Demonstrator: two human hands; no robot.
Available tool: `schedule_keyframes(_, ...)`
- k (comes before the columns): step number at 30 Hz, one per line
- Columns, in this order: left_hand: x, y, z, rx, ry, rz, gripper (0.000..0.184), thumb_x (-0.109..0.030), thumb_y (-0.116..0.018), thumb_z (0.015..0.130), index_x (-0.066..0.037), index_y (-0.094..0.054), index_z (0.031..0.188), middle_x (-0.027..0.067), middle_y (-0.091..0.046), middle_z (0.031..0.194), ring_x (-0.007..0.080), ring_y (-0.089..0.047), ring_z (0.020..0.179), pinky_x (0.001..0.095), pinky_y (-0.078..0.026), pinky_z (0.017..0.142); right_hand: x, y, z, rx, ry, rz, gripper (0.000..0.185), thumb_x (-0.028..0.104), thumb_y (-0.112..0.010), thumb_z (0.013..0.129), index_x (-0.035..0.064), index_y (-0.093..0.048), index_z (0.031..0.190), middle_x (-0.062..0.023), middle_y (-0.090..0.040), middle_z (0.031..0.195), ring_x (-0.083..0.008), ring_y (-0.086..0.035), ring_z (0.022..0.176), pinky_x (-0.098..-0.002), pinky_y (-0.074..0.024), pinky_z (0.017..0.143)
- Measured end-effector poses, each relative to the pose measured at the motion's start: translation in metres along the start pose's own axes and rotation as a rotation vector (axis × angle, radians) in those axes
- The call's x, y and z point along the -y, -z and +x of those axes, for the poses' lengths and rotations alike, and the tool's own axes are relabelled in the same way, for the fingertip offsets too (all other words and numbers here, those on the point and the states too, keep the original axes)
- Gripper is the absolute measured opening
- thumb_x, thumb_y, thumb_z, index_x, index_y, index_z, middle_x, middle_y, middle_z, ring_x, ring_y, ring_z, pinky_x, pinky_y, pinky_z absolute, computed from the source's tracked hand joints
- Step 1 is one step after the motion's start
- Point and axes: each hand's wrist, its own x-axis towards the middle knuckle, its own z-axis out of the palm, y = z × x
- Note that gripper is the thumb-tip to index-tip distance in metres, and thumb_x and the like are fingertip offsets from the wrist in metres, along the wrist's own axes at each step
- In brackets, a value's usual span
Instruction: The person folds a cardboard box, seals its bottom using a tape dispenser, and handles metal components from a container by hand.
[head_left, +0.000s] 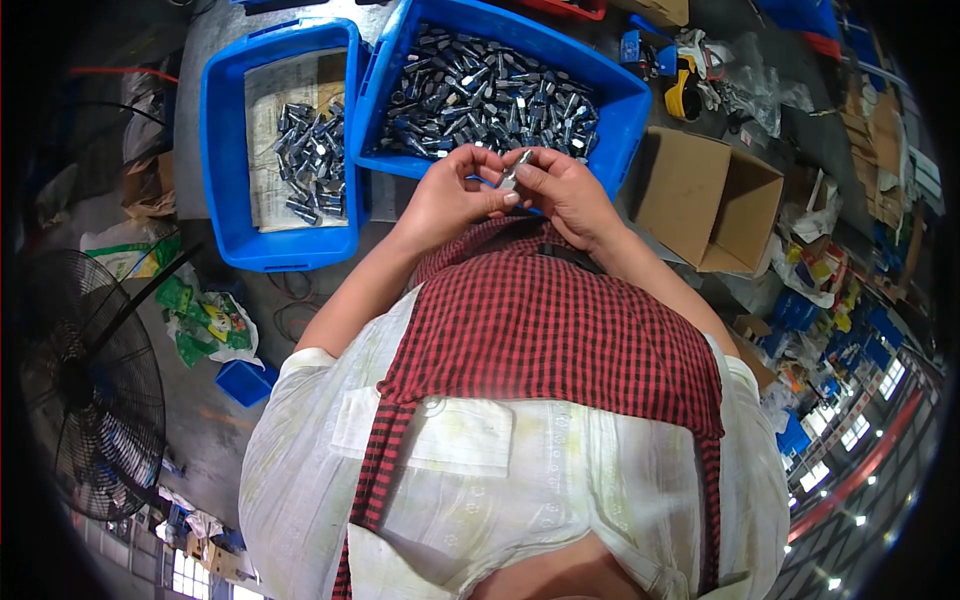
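Observation:
A small shiny metal fitting (pixel 514 172) is held in front of my apron, at the near edge of the large blue bin (pixel 625 125). My right hand (pixel 568 192) pinches it between thumb and fingers. From the other side, my left hand (pixel 462 192) has its fingers curled and its thumb against the fitting's lower end. Many similar metal fittings (pixel 480 95) fill the large bin. To its left, a smaller blue bin (pixel 228 150) lined with printed paper (pixel 268 190) holds a smaller pile of fittings (pixel 312 155).
An open cardboard box (pixel 685 195) stands right of the large bin. Beyond it lie a yellow-and-black tape roll (pixel 685 90) and clear plastic bags (pixel 755 85). A black fan (pixel 85 380) is at left, near a green-and-white sack (pixel 210 320) and a small blue box (pixel 246 382).

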Motion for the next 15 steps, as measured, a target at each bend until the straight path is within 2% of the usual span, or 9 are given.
schedule_keyframes(3,0.009,0.032,0.032,-0.108,0.018,-0.064,0.034,-0.01,-0.066,0.084,0.0,-0.052,0.114,0.0056,-0.059,0.092,0.012,-0.061,0.079,0.0252,-0.051,0.065,-0.003,0.004,0.0,-0.009,0.021,0.059,0.023,0.021,-0.057,0.091,0.0047,-0.058,0.108,-0.0004,-0.06,0.089,-0.0082,-0.056,0.081,-0.0236,-0.0452,0.073)
schedule_keyframes(5,0.033,0.063,0.065,-0.31,-0.165,0.344,0.033,-0.012,-0.065,0.084,-0.002,-0.055,0.114,0.0073,-0.061,0.094,0.0138,-0.062,0.077,0.0276,-0.05,0.066,-0.002,0.007,0.001,0.015,0.018,0.243,0.021,0.023,-0.054,0.093,0.0049,-0.058,0.104,-0.0023,-0.06,0.088,-0.0102,-0.056,0.081,-0.0264,-0.0463,0.072)
schedule_keyframes(6,0.04,0.077,0.079,-0.41,-0.253,0.631,0.032,-0.011,-0.066,0.081,-0.004,-0.056,0.111,0.0095,-0.061,0.096,0.02,-0.063,0.079,0.0318,-0.05,0.068,0.001,0.002,0.0,-0.031,0.023,0.285,0.02,0.025,-0.051,0.095,0.0054,-0.056,0.097,-0.0038,-0.058,0.087,-0.012,-0.056,0.081,-0.0286,-0.0474,0.07)
schedule_keyframes(7,0.046,0.089,0.091,-0.506,-0.339,0.92,0.032,-0.011,-0.067,0.079,-0.005,-0.057,0.109,0.0116,-0.06,0.099,0.0261,-0.064,0.081,0.0359,-0.05,0.069,0.001,0.002,0.0,-0.031,0.023,0.285,0.02,0.025,-0.051,0.095,0.0054,-0.056,0.097,-0.0038,-0.058,0.087,-0.012,-0.056,0.081,-0.0286,-0.0474,0.07)
schedule_keyframes(8,0.054,0.1,0.105,-0.553,-0.36,1.027,0.032,-0.012,-0.067,0.077,-0.007,-0.059,0.107,0.0152,-0.058,0.104,0.0341,-0.061,0.087,0.0419,-0.049,0.077,0.001,0.003,0.0,-0.014,0.025,0.333,0.019,0.025,-0.05,0.095,0.0059,-0.054,0.094,-0.0039,-0.056,0.085,-0.0125,-0.056,0.078,-0.0283,-0.0474,0.068)
schedule_keyframes(9,0.058,0.106,0.114,-0.553,-0.36,1.026,0.032,-0.012,-0.067,0.077,-0.007,-0.059,0.107,0.0152,-0.058,0.104,0.0341,-0.061,0.087,0.0419,-0.049,0.077,0.001,0.005,0.001,0.004,0.027,0.38,0.02,0.025,-0.05,0.095,0.0063,-0.052,0.091,-0.004,-0.055,0.083,-0.0129,-0.055,0.076,-0.028,-0.0474,0.066)
schedule_keyframes(11,0.064,0.114,0.13,-0.57,-0.252,1.309,0.035,-0.014,-0.067,0.077,-0.007,-0.059,0.11,0.013,-0.057,0.106,0.0326,-0.062,0.085,0.0411,-0.05,0.078,-0.001,0.009,0.001,0.034,0.005,0.356,0.02,0.026,-0.05,0.095,0.0068,-0.051,0.09,-0.0032,-0.053,0.081,-0.0126,-0.054,0.074,-0.0272,-0.047,0.064)
schedule_keyframes(12,0.067,0.116,0.137,-0.551,-0.15,1.317,0.035,-0.017,-0.067,0.076,-0.008,-0.061,0.109,0.0139,-0.059,0.104,0.034,-0.06,0.091,0.0435,-0.049,0.08,-0.001,0.011,0.001,0.064,-0.017,0.331,0.02,0.026,-0.05,0.095,0.0074,-0.05,0.088,-0.0024,-0.051,0.078,-0.0124,-0.053,0.071,-0.0264,-0.0466,0.061)
schedule_keyframes(15,0.078,0.125,0.154,-0.504,0.018,1.398,0.032,-0.019,-0.065,0.077,-0.008,-0.063,0.107,0.014,-0.062,0.101,0.0328,-0.06,0.094,0.0427,-0.048,0.081,0.002,0.008,-0.003,0.038,0.005,0.288,0.019,0.026,-0.05,0.095,0.0076,-0.051,0.089,-0.0021,-0.049,0.077,-0.0118,-0.051,0.069,-0.025,-0.0456,0.058)
